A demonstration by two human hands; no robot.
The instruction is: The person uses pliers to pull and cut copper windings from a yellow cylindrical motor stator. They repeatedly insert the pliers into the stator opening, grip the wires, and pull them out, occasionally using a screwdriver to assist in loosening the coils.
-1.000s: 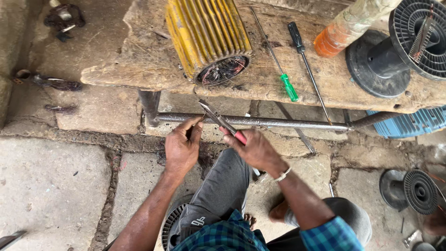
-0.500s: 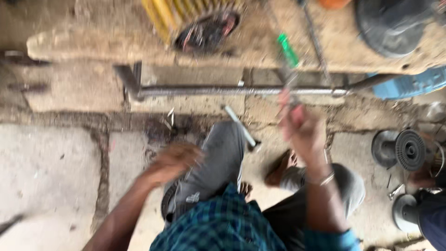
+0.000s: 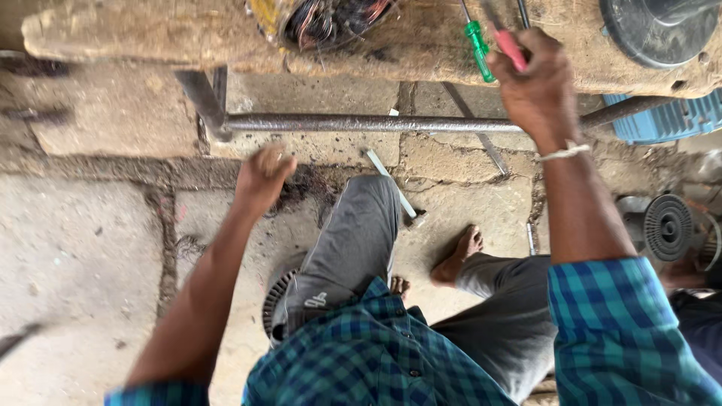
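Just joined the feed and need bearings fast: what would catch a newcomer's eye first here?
The right hand, raised over the worn wooden bench at upper right, grips a red-handled tool beside a green screwdriver. At top centre, a yellow motor stator shows tangled copper windings. The left hand hangs loosely closed below the bench's steel bar, above the person's grey-trousered knee.

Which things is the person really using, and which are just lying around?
In use:
right hand
red-handled tool
motor with copper wires
left hand

Lying about:
green screwdriver
metal bar
black round cover
blue ribbed casing
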